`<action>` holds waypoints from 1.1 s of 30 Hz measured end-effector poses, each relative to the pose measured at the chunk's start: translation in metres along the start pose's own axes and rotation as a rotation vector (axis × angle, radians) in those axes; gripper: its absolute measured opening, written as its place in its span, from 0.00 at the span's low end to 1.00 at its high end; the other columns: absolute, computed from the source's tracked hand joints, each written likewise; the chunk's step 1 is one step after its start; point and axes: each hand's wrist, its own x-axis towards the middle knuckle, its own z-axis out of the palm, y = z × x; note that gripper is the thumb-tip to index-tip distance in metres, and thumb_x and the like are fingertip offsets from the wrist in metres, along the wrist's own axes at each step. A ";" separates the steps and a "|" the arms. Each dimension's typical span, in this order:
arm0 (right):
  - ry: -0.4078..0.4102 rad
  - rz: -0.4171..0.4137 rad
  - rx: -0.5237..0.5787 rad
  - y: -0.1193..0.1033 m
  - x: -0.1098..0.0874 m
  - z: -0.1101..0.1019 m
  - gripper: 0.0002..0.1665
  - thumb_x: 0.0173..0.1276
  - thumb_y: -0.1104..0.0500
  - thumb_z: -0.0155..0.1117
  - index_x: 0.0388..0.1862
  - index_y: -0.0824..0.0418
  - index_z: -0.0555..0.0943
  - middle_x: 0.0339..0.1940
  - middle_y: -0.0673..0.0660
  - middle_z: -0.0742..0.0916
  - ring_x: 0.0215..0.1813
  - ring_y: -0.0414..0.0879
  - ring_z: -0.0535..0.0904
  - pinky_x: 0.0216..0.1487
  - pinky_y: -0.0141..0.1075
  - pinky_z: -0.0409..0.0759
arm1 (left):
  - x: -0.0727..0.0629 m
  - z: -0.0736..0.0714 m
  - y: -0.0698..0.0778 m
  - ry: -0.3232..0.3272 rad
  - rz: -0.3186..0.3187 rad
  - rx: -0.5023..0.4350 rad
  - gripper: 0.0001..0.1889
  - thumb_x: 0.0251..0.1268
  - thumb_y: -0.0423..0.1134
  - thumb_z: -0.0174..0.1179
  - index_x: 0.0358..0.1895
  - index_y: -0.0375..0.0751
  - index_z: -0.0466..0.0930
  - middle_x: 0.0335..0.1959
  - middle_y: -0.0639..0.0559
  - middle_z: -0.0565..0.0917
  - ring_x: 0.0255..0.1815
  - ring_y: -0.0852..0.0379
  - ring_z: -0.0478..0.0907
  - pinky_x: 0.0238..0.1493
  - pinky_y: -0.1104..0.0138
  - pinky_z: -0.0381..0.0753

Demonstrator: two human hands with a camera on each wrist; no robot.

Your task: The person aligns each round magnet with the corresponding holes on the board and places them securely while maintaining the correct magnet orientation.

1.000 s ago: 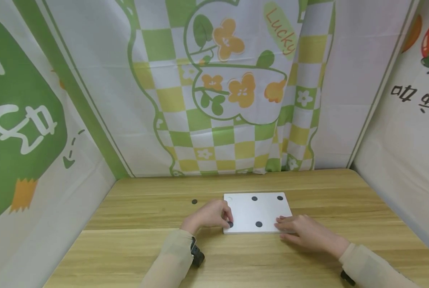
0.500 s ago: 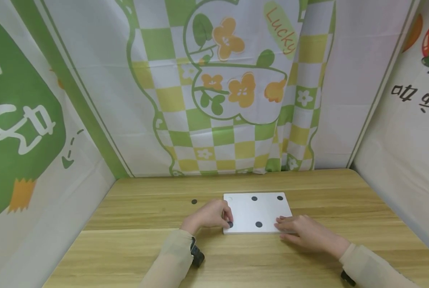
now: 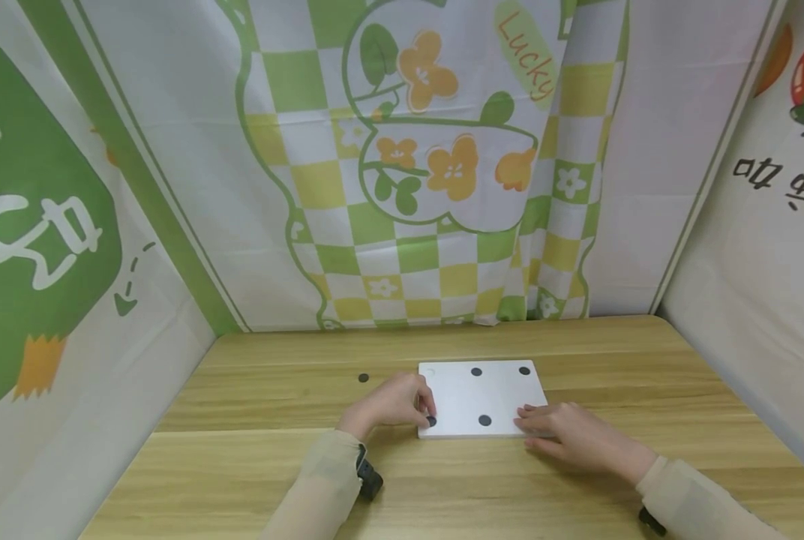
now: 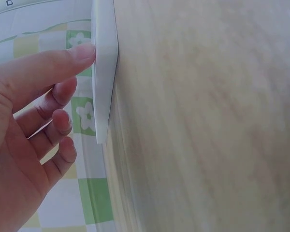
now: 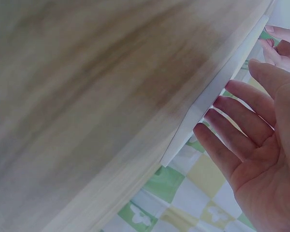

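A flat white board (image 3: 459,397) lies on the wooden table, with several round black discs on it. My left hand (image 3: 391,401) is over its near left corner. The left thumb (image 4: 82,52) is straight and presses the board's face beside a black disc (image 3: 432,421); the other visible fingers bend loosely, clear of the board. On the near right corner rests my right hand (image 3: 574,433), its fingers (image 5: 244,104) fairly straight against the board, covering that corner. A pale round recess (image 3: 431,373) shows at the far left corner.
One loose black disc (image 3: 364,378) lies on the table (image 3: 274,465) left of the board. Printed cloth (image 3: 409,255) hangs behind the table, and more cloth walls stand at both sides.
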 end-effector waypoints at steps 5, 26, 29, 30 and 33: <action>-0.001 -0.006 0.010 -0.001 0.000 -0.001 0.19 0.67 0.53 0.62 0.53 0.60 0.82 0.55 0.59 0.84 0.56 0.51 0.81 0.54 0.47 0.81 | -0.001 0.001 -0.003 0.015 0.009 0.002 0.06 0.47 0.34 0.70 0.25 0.50 0.84 0.29 0.59 0.77 0.29 0.65 0.72 0.33 0.74 0.74; 0.027 -0.029 0.000 -0.002 0.000 -0.001 0.18 0.66 0.53 0.62 0.52 0.60 0.83 0.54 0.59 0.84 0.55 0.52 0.82 0.54 0.47 0.81 | -0.002 -0.012 -0.015 0.202 0.004 -0.013 0.05 0.56 0.36 0.65 0.27 0.47 0.78 0.26 0.58 0.77 0.29 0.63 0.73 0.31 0.72 0.74; 0.019 -0.028 0.001 -0.002 0.000 -0.001 0.18 0.66 0.53 0.62 0.52 0.60 0.82 0.54 0.59 0.84 0.55 0.51 0.82 0.54 0.47 0.81 | -0.002 -0.013 -0.018 0.239 -0.002 0.009 0.05 0.56 0.35 0.64 0.26 0.47 0.78 0.28 0.56 0.78 0.31 0.61 0.73 0.33 0.71 0.74; 0.014 -0.026 0.004 -0.002 0.000 -0.002 0.18 0.66 0.53 0.62 0.52 0.60 0.82 0.54 0.59 0.84 0.55 0.51 0.82 0.54 0.47 0.81 | -0.002 -0.013 -0.020 0.252 -0.001 0.016 0.05 0.55 0.34 0.64 0.26 0.46 0.79 0.29 0.55 0.78 0.32 0.60 0.74 0.34 0.71 0.74; 0.014 -0.031 0.008 -0.003 0.000 -0.003 0.18 0.66 0.54 0.63 0.52 0.61 0.82 0.54 0.59 0.84 0.55 0.51 0.82 0.53 0.47 0.81 | -0.001 -0.014 -0.023 0.286 -0.003 0.029 0.03 0.53 0.33 0.64 0.27 0.45 0.80 0.30 0.53 0.79 0.35 0.57 0.74 0.35 0.69 0.74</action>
